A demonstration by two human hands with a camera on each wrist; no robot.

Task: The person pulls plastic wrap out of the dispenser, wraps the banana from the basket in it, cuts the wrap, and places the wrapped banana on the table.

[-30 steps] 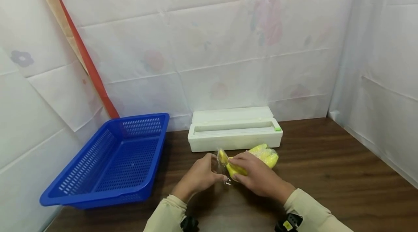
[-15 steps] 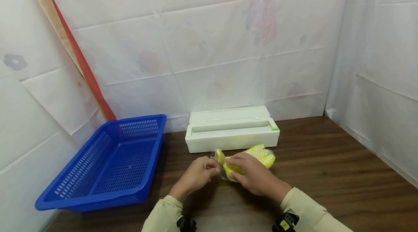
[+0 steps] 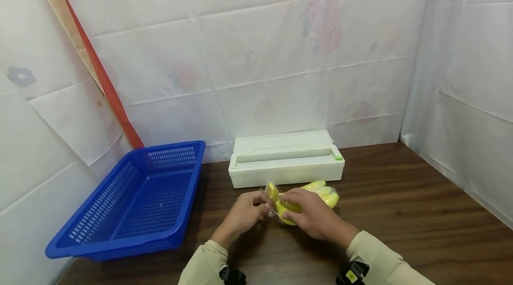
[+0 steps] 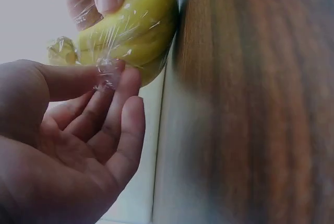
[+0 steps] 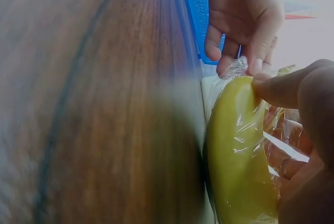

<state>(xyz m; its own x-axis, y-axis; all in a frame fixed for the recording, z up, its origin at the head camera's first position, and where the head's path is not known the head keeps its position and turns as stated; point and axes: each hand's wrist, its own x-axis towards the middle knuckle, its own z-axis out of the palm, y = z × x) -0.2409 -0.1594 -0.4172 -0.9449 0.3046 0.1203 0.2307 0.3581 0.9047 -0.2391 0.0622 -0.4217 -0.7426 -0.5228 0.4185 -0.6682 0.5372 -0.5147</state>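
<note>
A bunch of yellow bananas (image 3: pixel 329 197), covered in clear cling film, lies on the brown table in the head view. My right hand (image 3: pixel 316 217) grips it near the stem, thumb on the near banana. At the stem end, my left hand (image 3: pixel 242 213) pinches a gathered bit of cling film (image 4: pixel 107 73) between thumb and fingers, as the left wrist view shows. In the right wrist view the film looks creased and shiny over the fruit. Part of the bunch is hidden behind my right hand.
Behind the bananas stands a long white box (image 3: pixel 286 174) with its lid raised and a green piece at its right end. To the left sits a blue plastic basket (image 3: pixel 120 246). White patterned sheeting (image 3: pixel 256 53) hangs at the back and sides.
My left thumb and fingers, spread apart at first, have closed on the film by the stem end. The right hand has kept its grip on the bananas. The head view has shifted slightly.
</note>
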